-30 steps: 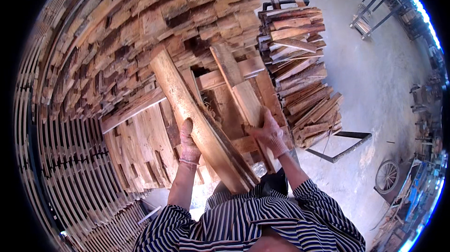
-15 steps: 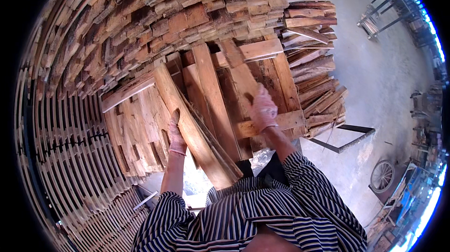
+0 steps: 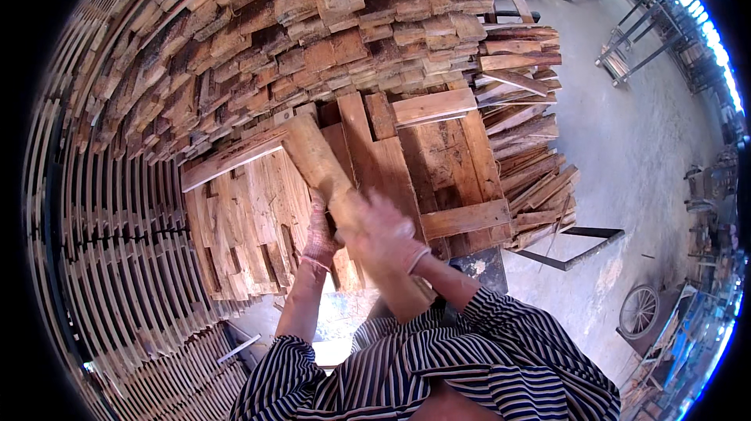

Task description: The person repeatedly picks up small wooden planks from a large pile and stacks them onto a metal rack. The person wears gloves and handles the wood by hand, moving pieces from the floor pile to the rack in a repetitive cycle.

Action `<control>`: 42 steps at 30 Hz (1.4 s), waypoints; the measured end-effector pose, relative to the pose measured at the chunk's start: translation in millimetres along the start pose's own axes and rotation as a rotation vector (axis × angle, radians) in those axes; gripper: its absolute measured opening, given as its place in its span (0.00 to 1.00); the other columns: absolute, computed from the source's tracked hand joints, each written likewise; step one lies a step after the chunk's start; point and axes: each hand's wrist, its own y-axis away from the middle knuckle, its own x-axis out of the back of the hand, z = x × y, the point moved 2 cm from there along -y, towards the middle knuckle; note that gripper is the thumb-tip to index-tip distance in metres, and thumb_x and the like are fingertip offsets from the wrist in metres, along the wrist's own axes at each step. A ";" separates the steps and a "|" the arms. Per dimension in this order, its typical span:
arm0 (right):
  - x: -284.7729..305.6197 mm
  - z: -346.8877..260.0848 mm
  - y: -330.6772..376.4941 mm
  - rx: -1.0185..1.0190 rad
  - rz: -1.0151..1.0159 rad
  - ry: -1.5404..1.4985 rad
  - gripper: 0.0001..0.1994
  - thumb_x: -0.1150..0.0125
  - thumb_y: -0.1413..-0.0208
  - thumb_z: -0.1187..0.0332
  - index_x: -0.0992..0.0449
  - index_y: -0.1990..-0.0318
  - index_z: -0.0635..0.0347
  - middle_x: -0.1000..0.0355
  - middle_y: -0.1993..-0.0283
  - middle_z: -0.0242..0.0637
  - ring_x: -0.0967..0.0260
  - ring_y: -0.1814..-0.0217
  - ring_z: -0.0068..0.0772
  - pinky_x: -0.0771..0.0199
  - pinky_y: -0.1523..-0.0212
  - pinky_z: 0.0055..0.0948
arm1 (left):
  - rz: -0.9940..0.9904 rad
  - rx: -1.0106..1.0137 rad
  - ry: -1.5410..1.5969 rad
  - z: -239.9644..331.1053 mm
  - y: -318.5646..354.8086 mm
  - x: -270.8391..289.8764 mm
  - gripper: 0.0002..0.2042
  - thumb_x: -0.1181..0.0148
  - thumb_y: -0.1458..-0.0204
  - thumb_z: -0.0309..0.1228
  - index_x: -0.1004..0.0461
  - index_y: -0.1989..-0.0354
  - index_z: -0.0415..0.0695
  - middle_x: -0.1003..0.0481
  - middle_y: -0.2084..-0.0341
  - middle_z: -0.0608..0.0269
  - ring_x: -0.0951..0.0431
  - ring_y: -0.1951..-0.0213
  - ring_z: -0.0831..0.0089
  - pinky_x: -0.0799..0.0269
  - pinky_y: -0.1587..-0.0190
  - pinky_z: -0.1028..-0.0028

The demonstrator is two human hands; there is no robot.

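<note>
A long rough-edged wooden board [image 3: 325, 167] slants from the stack down toward my striped shirt, blurred by motion. My left hand [image 3: 319, 235], in a pale pinkish glove, grips its left edge near the middle. Over the same board lies my right hand [image 3: 382, 227], gloved alike; its fingers are smeared, so whether they close on the wood cannot be told. Beneath and beyond them, a plank [image 3: 360, 127] lies lengthwise on the layer of boards. Close against its right side is a shorter-looking plank [image 3: 381, 114], partly covered in bark.
A crosswise wooden strip [image 3: 465, 220] lies at the layer's near right, another strip [image 3: 434, 106] at its far side. Tall stacked boards [image 3: 297, 6] rise beyond; slatted stacks [image 3: 117, 257] stand left. Offcuts [image 3: 532, 139], a black metal frame [image 3: 579, 253] and a wheel [image 3: 640, 310] are to the right.
My right hand has let go of the bark-edged plank on the layer and moved left onto the slanting board. That board has shifted right, with my left hand still at its edge.
</note>
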 end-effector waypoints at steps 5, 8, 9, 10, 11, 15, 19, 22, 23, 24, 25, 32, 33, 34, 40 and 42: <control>-0.2 16.8 19.5 0.038 0.243 0.019 0.46 0.37 0.43 0.39 0.49 0.21 0.47 0.38 0.30 0.58 0.36 0.30 0.54 0.25 0.37 0.44 | -0.085 -0.065 0.005 -12.8 4.1 -26.6 0.39 0.36 0.45 0.62 0.30 0.33 0.45 0.24 0.41 0.57 0.23 0.43 0.60 0.24 0.39 0.60; -14.0 67.1 16.7 0.160 0.484 0.037 0.45 0.36 0.43 0.42 0.48 0.22 0.47 0.35 0.33 0.57 0.36 0.31 0.55 0.24 0.39 0.44 | 0.099 -0.266 0.048 -20.5 -18.5 -23.7 0.31 0.34 0.41 0.54 0.26 0.37 0.45 0.22 0.43 0.59 0.21 0.45 0.62 0.22 0.40 0.62; -2.1 80.0 27.4 -0.007 0.311 -0.215 0.44 0.34 0.44 0.47 0.45 0.23 0.52 0.43 0.27 0.59 0.44 0.26 0.63 0.32 0.33 0.52 | -0.001 -0.196 0.070 -16.2 -20.3 -14.0 0.30 0.34 0.41 0.53 0.25 0.38 0.45 0.21 0.45 0.59 0.20 0.46 0.61 0.21 0.41 0.62; 2.5 103.3 31.6 -0.071 0.391 -0.245 0.44 0.34 0.43 0.46 0.45 0.23 0.52 0.42 0.27 0.60 0.43 0.26 0.63 0.32 0.32 0.51 | -0.116 -0.110 0.089 -11.1 -18.7 -26.5 0.29 0.33 0.41 0.52 0.25 0.39 0.45 0.19 0.48 0.58 0.19 0.48 0.61 0.21 0.42 0.62; -1.0 122.4 30.0 -0.049 0.455 -0.124 0.41 0.37 0.41 0.48 0.44 0.23 0.50 0.39 0.30 0.58 0.40 0.28 0.60 0.29 0.35 0.49 | -0.096 -0.029 0.116 -9.8 -24.1 -7.9 0.28 0.33 0.41 0.52 0.24 0.41 0.45 0.18 0.52 0.57 0.18 0.51 0.61 0.19 0.44 0.60; -12.7 167.4 -24.5 -0.135 0.467 -0.128 0.34 0.43 0.35 0.55 0.44 0.23 0.49 0.41 0.26 0.55 0.41 0.27 0.58 0.32 0.33 0.49 | -0.083 -0.027 0.055 -13.1 -32.6 4.5 0.33 0.36 0.42 0.57 0.28 0.37 0.46 0.19 0.51 0.55 0.18 0.50 0.55 0.20 0.44 0.52; -2.8 181.9 -74.9 -0.140 0.473 -0.023 0.32 0.47 0.33 0.53 0.44 0.24 0.51 0.38 0.31 0.59 0.39 0.31 0.65 0.32 0.35 0.54 | -0.098 -0.018 -0.040 -17.1 -37.1 -15.3 0.34 0.37 0.44 0.60 0.29 0.36 0.49 0.22 0.45 0.56 0.20 0.46 0.59 0.20 0.44 0.55; 3.3 151.9 -61.1 -0.076 0.446 0.189 0.35 0.58 0.32 0.42 0.44 0.24 0.52 0.39 0.30 0.57 0.38 0.30 0.61 0.32 0.34 0.53 | -0.123 0.038 0.056 -19.3 -28.0 -25.2 0.39 0.35 0.49 0.64 0.29 0.38 0.46 0.24 0.43 0.53 0.22 0.43 0.57 0.21 0.43 0.57; 15.2 110.0 -34.5 -0.050 0.318 0.227 0.40 0.67 0.31 0.34 0.45 0.24 0.55 0.42 0.27 0.57 0.38 0.29 0.58 0.34 0.31 0.51 | -0.092 0.042 0.121 -18.6 -16.0 -25.1 0.39 0.35 0.49 0.64 0.29 0.38 0.46 0.24 0.44 0.52 0.22 0.44 0.57 0.22 0.42 0.56; 32.2 90.4 -2.1 0.091 0.175 0.098 0.44 0.68 0.34 0.28 0.46 0.23 0.52 0.40 0.28 0.58 0.37 0.30 0.56 0.34 0.31 0.51 | -0.102 0.065 0.174 -20.0 -11.2 -47.5 0.39 0.34 0.49 0.64 0.29 0.38 0.45 0.24 0.44 0.51 0.22 0.44 0.56 0.23 0.41 0.56; 38.4 80.3 21.6 0.146 0.196 0.278 0.44 0.58 0.37 0.28 0.45 0.23 0.49 0.38 0.30 0.59 0.36 0.31 0.58 0.32 0.33 0.51 | -0.133 0.029 -0.034 -23.3 -0.4 -83.1 0.39 0.35 0.48 0.64 0.28 0.38 0.45 0.23 0.45 0.51 0.23 0.44 0.53 0.25 0.39 0.56; 50.1 96.0 31.1 -0.200 0.237 -0.077 0.39 0.38 0.43 0.44 0.41 0.25 0.41 0.42 0.28 0.61 0.42 0.27 0.62 0.29 0.36 0.54 | -0.035 0.154 0.027 -65.5 -49.2 -58.3 0.34 0.40 0.42 0.61 0.30 0.36 0.49 0.29 0.36 0.59 0.31 0.36 0.57 0.33 0.33 0.55; 59.7 104.6 20.0 -0.201 0.289 -0.092 0.37 0.39 0.42 0.44 0.38 0.26 0.41 0.41 0.29 0.59 0.40 0.28 0.61 0.28 0.37 0.54 | 0.053 0.070 -0.070 -61.6 -52.4 -48.1 0.35 0.42 0.42 0.63 0.29 0.36 0.49 0.26 0.40 0.60 0.26 0.40 0.58 0.28 0.37 0.56; 64.5 111.4 8.0 -0.194 0.336 -0.113 0.35 0.40 0.42 0.44 0.36 0.28 0.41 0.39 0.30 0.56 0.39 0.30 0.59 0.28 0.38 0.55 | -0.001 0.040 -0.024 -58.3 -57.0 -27.2 0.33 0.41 0.42 0.62 0.28 0.37 0.50 0.23 0.43 0.61 0.23 0.43 0.58 0.25 0.40 0.55; 49.8 150.6 -100.4 -0.204 0.298 0.086 0.28 0.41 0.37 0.52 0.35 0.30 0.42 0.39 0.32 0.46 0.35 0.33 0.53 0.20 0.47 0.49 | 0.022 0.028 0.018 -36.0 -52.9 -7.7 0.27 0.40 0.38 0.55 0.26 0.39 0.50 0.20 0.48 0.60 0.19 0.48 0.59 0.22 0.42 0.52; 44.3 164.9 -97.9 -0.212 0.354 0.059 0.33 0.41 0.38 0.48 0.38 0.28 0.43 0.44 0.26 0.53 0.41 0.28 0.61 0.27 0.40 0.58 | 0.022 0.029 0.037 -33.4 -49.5 -25.3 0.26 0.41 0.37 0.54 0.26 0.38 0.50 0.20 0.48 0.60 0.19 0.47 0.59 0.22 0.41 0.52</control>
